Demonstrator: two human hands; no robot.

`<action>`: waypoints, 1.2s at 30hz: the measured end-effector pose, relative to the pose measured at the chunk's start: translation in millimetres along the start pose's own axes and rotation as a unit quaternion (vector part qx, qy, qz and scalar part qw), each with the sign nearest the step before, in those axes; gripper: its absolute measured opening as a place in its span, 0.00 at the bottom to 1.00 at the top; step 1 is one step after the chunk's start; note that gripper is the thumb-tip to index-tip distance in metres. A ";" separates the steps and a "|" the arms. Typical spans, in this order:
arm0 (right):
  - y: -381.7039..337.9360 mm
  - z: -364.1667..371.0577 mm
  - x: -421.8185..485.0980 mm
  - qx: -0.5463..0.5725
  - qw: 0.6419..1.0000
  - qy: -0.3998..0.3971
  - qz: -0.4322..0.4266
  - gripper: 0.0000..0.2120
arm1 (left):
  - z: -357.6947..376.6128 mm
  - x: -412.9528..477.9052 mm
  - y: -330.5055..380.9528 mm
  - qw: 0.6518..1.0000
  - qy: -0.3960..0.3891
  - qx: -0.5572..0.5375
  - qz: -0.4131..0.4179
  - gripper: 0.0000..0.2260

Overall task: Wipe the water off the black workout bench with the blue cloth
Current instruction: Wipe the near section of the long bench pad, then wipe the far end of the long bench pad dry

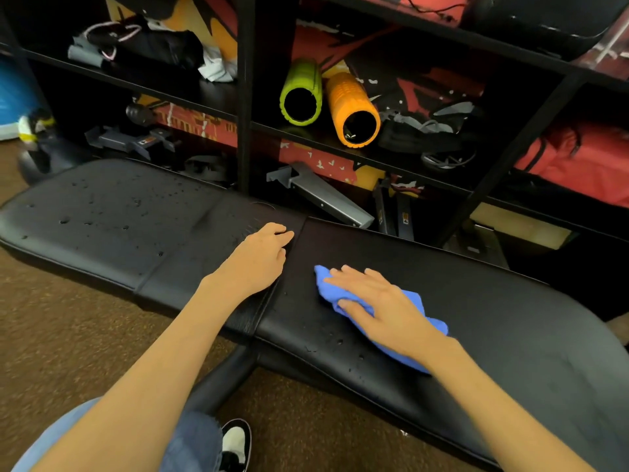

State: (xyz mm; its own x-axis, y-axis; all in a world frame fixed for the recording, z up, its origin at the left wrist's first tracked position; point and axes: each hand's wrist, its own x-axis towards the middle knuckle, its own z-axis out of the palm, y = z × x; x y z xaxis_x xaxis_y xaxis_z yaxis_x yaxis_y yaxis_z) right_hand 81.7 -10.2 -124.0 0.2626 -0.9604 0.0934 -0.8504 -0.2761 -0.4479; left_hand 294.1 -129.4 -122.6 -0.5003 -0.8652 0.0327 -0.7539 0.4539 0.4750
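Observation:
The black workout bench point(510, 321) runs from left to lower right across the view. Water drops point(102, 212) dot its left pad, and a few more lie near the front edge at the middle. My right hand point(377, 298) presses flat on the crumpled blue cloth point(413, 352) on the right pad, fingers spread over it. My left hand point(260, 258) rests on the bench at the seam between the two pads, fingers loosely curled, holding nothing.
A black shelf rack point(245, 97) stands right behind the bench, holding a green foam roller point(301, 93), an orange foam roller point(354, 110), straps and metal parts. Brown carpet point(68, 335) lies in front. My shoe point(235, 444) is below, beside the bench leg.

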 end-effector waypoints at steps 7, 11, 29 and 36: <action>41.0 -15.6 47.3 -0.026 0.988 0.053 0.142 0.19 | 0.4 -1.5 -0.6 1.000 -0.001 0.002 -0.003 0.20; 21.4 -12.2 68.7 -0.033 0.978 0.103 0.177 0.17 | -0.3 -1.4 0.4 1.000 -0.004 0.009 -0.009 0.20; -16.5 -30.1 -33.0 0.310 0.898 0.244 0.196 0.13 | 28.8 -62.9 133.3 0.997 -0.009 0.073 -0.021 0.18; 30.7 -46.2 -61.3 0.080 0.918 0.243 0.302 0.15 | 96.2 -64.8 199.2 0.988 -0.033 0.127 -0.078 0.35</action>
State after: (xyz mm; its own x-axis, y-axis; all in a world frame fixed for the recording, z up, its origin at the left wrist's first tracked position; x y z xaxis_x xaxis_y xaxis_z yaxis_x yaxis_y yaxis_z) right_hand 18.4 38.4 -102.4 -0.5026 -0.8509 0.1530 -0.6859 0.2847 -0.6697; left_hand 135.3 37.5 -114.7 -0.3906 -0.9166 -0.0856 -0.9024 0.3628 0.2326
